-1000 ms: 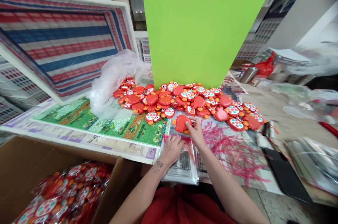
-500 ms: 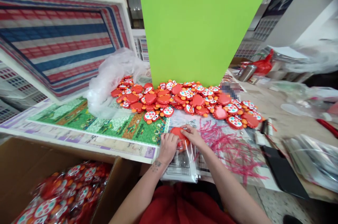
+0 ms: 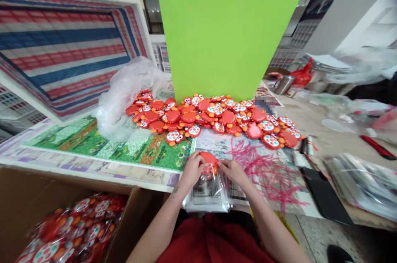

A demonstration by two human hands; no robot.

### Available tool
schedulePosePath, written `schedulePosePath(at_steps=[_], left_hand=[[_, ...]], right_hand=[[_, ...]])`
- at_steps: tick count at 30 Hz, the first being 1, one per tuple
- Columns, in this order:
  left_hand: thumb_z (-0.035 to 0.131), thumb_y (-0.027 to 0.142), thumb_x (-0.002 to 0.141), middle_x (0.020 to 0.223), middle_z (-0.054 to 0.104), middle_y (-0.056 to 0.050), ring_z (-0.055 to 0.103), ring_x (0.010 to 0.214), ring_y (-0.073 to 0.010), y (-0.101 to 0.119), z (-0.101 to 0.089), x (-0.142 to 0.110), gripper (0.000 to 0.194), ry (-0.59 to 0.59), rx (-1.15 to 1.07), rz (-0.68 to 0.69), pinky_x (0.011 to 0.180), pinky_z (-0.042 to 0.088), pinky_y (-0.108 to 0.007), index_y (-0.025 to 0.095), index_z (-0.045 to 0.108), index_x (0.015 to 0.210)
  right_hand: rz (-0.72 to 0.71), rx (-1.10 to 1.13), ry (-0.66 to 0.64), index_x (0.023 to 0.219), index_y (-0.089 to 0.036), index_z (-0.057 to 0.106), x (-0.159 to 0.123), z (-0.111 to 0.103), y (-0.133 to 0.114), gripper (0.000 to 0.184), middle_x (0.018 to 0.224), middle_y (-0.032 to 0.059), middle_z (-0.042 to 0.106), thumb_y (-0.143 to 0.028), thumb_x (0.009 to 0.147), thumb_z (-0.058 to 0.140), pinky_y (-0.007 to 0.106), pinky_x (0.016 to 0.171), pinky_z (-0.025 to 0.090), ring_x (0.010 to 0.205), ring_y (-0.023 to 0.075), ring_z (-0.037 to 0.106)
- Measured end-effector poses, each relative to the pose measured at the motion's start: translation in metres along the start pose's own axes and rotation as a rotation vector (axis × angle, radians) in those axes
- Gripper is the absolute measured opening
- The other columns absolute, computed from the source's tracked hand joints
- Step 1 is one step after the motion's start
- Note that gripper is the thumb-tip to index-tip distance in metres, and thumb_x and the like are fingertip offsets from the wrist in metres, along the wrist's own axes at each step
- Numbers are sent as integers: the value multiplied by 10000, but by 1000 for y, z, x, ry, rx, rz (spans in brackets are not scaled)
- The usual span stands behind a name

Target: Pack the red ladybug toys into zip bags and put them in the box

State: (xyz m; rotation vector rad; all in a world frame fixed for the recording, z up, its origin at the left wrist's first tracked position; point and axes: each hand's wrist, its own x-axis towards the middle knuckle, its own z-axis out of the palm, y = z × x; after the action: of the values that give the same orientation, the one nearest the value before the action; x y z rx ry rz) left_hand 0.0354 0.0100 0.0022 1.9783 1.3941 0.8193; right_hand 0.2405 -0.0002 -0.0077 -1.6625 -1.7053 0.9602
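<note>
Red toy (image 3: 207, 158) at the mouth of a crinkly clear bag (image 3: 206, 199).
Your left hand (image 3: 192, 168) grasps its smooth, rounded edge; whether your right hand (image 3: 233, 170), opposite, grips toy or bag, I can't tell. A cardboard box (image 3: 31, 186) holds glossy wrapped toys (image 3: 79, 225).

No legible text, brands or numbers. Green printed sheet (image 3: 124, 148) has small dark lettering, too small to read. Dark print seen through the clear plastic bag (image 3: 208, 197) is likewise unreadable.
</note>
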Motion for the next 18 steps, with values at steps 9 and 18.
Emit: schedulePosePath(at_steps=[9, 18], left_hand=[[704, 229, 736, 1079, 582, -67, 577, 1035, -219, -5, -27, 5, 69, -156, -12, -8, 937, 446, -357, 193, 649, 716], [456, 209, 879, 719, 610, 22, 580, 739, -167, 17, -28, -3, 97, -206, -52, -14, 737, 437, -284, 222, 548, 849]], right_hand=[[-56, -38, 203, 722, -233, 561, -7, 29, -4, 188, 646, 25, 633, -334, 830, 446, 286, 581, 357, 614, 208, 586], [-79, 279, 304, 758, -264, 493, -14, 36, -19, 236, 683, 17, 607, -463, 876, 445, 331, 643, 425, 650, 224, 565]])
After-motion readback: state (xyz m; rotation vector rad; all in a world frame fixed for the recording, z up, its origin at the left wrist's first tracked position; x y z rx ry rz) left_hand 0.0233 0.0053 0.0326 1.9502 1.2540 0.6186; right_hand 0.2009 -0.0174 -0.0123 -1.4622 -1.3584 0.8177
